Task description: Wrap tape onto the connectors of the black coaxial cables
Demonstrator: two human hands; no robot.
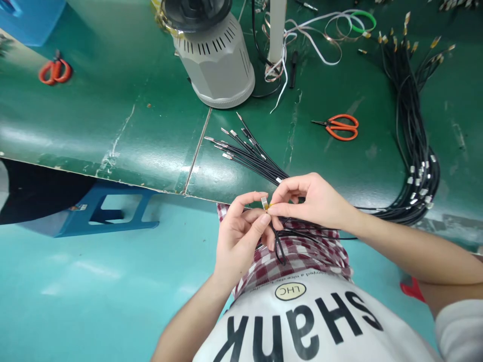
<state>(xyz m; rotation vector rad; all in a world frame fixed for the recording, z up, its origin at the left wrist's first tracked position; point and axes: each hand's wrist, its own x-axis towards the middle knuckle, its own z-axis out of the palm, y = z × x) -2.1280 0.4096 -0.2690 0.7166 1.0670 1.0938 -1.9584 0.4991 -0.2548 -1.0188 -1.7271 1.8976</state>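
Observation:
Above my lap, my left hand point(247, 223) pinches a black cable just below its silver metal connector point(264, 202). Fingers of my right hand point(302, 198) are closed at the same end, on a small bit of yellow tape point(268, 205) beside the connector. The cable's black length point(278, 246) loops down under my hands. Just beyond them, a bundle of black cables point(256, 156) with metal-tipped ends lies on the green table point(151, 141). More black cable runs across my checked clothing beneath my right wrist.
A larger black cable bundle point(409, 120) curves down the right side. Orange-handled scissors point(341, 126) lie ahead; another orange pair point(55, 70) is at the far left. A grey ribbed-top machine point(219, 60) stands near a white post point(277, 32) with loose ribbons. A blue stool point(109, 206) is below.

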